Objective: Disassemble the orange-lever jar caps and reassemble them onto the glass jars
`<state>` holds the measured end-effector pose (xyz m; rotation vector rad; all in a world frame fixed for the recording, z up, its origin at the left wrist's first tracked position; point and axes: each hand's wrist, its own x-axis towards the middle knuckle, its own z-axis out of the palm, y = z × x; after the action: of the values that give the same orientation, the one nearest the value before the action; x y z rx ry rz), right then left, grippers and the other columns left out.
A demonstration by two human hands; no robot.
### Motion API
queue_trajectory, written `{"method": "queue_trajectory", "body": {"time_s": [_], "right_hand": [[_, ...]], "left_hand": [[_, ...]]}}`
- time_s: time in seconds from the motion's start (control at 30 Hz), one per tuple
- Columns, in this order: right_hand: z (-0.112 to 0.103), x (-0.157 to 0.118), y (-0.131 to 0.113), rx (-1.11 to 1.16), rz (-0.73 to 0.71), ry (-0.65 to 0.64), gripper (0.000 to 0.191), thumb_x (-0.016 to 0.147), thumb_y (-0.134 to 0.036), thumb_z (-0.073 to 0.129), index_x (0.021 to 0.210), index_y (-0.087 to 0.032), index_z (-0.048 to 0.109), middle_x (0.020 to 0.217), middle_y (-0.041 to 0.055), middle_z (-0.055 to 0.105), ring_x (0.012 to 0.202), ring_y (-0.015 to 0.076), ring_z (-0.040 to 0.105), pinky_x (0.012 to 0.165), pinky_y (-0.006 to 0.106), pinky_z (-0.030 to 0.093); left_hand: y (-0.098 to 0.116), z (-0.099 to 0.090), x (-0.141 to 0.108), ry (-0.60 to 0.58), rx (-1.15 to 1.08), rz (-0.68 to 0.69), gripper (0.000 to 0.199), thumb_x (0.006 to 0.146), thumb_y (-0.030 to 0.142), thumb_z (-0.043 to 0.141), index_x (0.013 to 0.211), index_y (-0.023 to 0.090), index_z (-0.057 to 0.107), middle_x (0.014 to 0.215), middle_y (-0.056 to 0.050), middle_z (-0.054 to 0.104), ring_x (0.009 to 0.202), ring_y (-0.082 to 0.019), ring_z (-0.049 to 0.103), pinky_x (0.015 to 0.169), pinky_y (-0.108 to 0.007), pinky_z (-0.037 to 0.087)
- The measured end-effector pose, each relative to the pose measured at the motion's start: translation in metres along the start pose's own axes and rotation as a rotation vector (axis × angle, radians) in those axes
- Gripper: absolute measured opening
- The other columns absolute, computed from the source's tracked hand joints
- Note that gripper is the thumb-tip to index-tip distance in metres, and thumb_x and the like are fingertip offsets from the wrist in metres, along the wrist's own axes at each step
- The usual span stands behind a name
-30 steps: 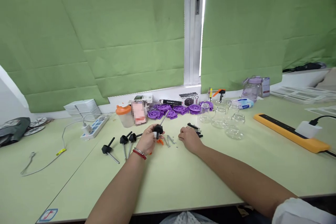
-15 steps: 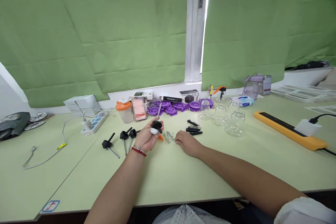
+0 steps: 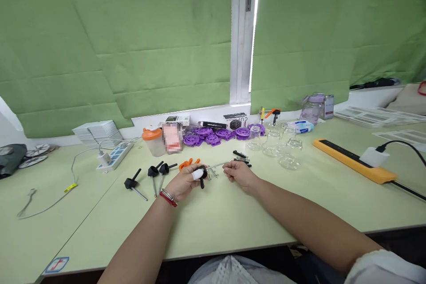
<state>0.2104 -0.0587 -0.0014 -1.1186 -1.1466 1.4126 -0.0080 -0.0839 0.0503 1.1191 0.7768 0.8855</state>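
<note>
My left hand (image 3: 186, 180), with a white wrap on one finger, is closed round a black plastic piece (image 3: 201, 176) that has a metal rod (image 3: 218, 166). The rod now lies nearly level and points right. At its far end my right hand (image 3: 241, 174) is closed in a pinch; whatever is between the fingertips is too small to make out. Below the rod lie small metal screws or pins (image 3: 213, 174). Orange plastic parts (image 3: 187, 163) are behind my left hand. Black parts and springs (image 3: 241, 156) lie behind my right hand.
Several similar black pieces with rods (image 3: 132, 183) lie at left. Purple wheel-like parts (image 3: 213, 138) line the back, beside an orange-lidded container (image 3: 152, 141). Glass jars (image 3: 289, 160) stand to the right, before an orange power strip (image 3: 354, 162). A white power strip (image 3: 115, 158) is at left.
My left hand has tipped the rod from upright to nearly level, pointing right. My right hand has lifted from the small metal parts to the rod's end. The view has shifted slightly.
</note>
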Motion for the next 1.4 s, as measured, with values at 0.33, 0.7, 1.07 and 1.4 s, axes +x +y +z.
{"method": "queue_trajectory", "body": {"time_s": [0.33,0.7,1.07,1.4], "right_hand": [[-0.013,-0.004,0.002,0.035,-0.051,-0.035,0.024,0.061,-0.027,0.073,0.075,-0.014,0.058,0.050,-0.0045,0.053,0.043,0.0062,0.043,0.044,0.021,0.033],[-0.020,-0.007,0.000,-0.059,-0.077,-0.034,0.020,0.063,-0.027,0.068,0.072,-0.015,0.056,0.053,-0.0050,0.051,0.045,0.0068,0.045,0.040,0.020,0.038],[-0.015,-0.013,-0.004,-0.113,-0.057,-0.039,0.019,0.066,-0.027,0.067,0.072,-0.016,0.054,0.051,-0.0068,0.047,0.043,0.0066,0.043,0.042,0.021,0.036],[-0.015,-0.012,0.000,-0.174,-0.044,-0.019,0.019,0.068,-0.032,0.064,0.071,-0.017,0.052,0.054,-0.0059,0.047,0.043,0.0061,0.038,0.040,0.020,0.029]], "left_hand": [[-0.022,-0.005,0.001,-0.046,0.173,0.007,0.020,0.069,0.018,0.064,0.088,0.019,0.064,0.092,-0.009,0.061,0.078,-0.021,0.058,0.068,-0.033,0.042],[-0.027,-0.009,0.004,-0.005,0.114,0.027,0.018,0.068,0.014,0.063,0.085,0.020,0.064,0.088,-0.010,0.063,0.075,-0.023,0.058,0.073,-0.038,0.042],[-0.027,-0.010,0.006,-0.005,0.185,0.028,0.019,0.070,0.014,0.060,0.087,0.021,0.066,0.090,-0.010,0.064,0.076,-0.023,0.060,0.074,-0.038,0.041],[-0.021,-0.003,0.002,-0.003,0.184,0.020,0.017,0.070,0.015,0.061,0.085,0.021,0.066,0.088,-0.010,0.065,0.076,-0.024,0.059,0.076,-0.038,0.040]]}}
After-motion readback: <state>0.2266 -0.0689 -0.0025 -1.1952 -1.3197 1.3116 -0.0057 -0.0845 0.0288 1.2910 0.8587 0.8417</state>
